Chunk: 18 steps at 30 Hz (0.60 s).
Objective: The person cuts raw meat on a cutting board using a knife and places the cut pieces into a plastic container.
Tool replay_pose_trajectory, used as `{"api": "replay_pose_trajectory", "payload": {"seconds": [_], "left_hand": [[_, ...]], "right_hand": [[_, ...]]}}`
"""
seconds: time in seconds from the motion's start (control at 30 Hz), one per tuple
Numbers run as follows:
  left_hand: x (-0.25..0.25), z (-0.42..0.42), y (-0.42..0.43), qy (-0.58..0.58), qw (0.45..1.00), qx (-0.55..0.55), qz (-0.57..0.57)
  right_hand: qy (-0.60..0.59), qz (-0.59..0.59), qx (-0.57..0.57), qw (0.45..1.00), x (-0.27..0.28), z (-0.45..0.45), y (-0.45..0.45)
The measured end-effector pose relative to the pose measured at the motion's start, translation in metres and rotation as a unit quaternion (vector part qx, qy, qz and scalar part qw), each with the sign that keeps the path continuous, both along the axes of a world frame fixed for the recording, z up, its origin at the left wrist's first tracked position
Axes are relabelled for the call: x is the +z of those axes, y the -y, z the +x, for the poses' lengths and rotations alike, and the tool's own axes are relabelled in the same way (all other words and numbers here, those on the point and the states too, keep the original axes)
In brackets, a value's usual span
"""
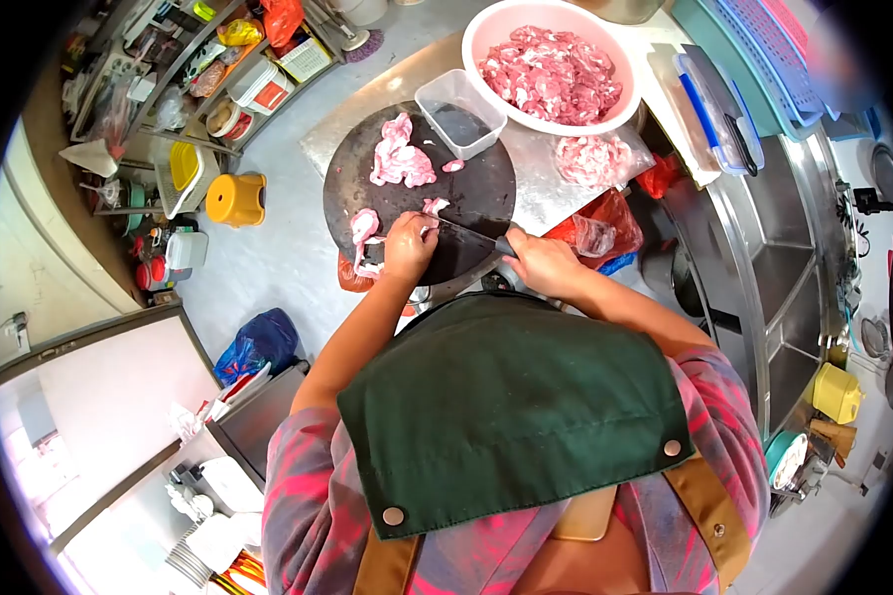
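Observation:
My right hand (548, 265) is wrapped round the dark handle of a knife (466, 234), whose blade points left over a round dark chopping board (486, 198). My left hand (410, 246) is closed on the board by the knife tip, its curled fingers on a small piece of raw meat (435, 206). Strips of raw meat (364, 224) lie just left of that hand. Farther back on the board is a bigger heap of raw meat (403, 159), with a small scrap (453, 167) beside it. A clear plastic container (460, 114) rests on the board's far right edge.
A pink basin (478, 40) full of cut meat stands behind the board. Right of the board lies a clear bag of pale pieces (593, 161), above red plastic bags (605, 226). Metal sinks (789, 268) line the right; a yellow stool (236, 199) stands on the floor at left.

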<state>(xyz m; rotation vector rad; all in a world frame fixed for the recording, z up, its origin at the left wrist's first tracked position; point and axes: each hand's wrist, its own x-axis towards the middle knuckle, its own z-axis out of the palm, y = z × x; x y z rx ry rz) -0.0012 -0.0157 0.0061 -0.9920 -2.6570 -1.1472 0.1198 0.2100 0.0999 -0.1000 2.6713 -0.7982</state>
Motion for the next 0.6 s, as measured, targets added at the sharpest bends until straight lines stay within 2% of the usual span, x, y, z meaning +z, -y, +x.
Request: {"api": "replay_pose_trajectory", "payload": {"seconds": [0.07, 0.2, 0.3, 0.4, 0.43, 0.5, 0.6], "left_hand": [[-0.008, -0.002, 0.002, 0.008, 1.0, -0.01, -0.022], [-0.01, 0.0, -0.001, 0.025, 0.999, 0.018, -0.038], [-0.014, -0.005, 0.007, 0.071, 0.996, -0.023, -0.04], [0.026, 0.008, 0.018, 0.008, 0.995, 0.046, -0.085], [0.026, 0.007, 0.027, -0.064, 0.992, 0.04, -0.1], [0.03, 0.011, 0.041, -0.06, 0.989, 0.019, -0.137], [0.009, 0.012, 0.046, -0.014, 0.993, 0.003, -0.121]], "right_hand": [[0.031, 0.009, 0.004, 0.999, 0.001, -0.005, 0.0], [0.005, 0.008, -0.024, 1.0, -0.027, -0.04, 0.037], [-0.036, 0.006, -0.005, 0.999, -0.039, -0.046, 0.043], [-0.025, -0.007, -0.012, 1.0, -0.032, -0.019, 0.017], [-0.015, -0.012, -0.033, 0.999, -0.029, -0.013, 0.011], [0.007, -0.022, -0.072, 0.997, -0.016, -0.001, 0.008], [-0.001, -0.036, -0.022, 0.999, -0.01, 0.007, 0.019]]}}
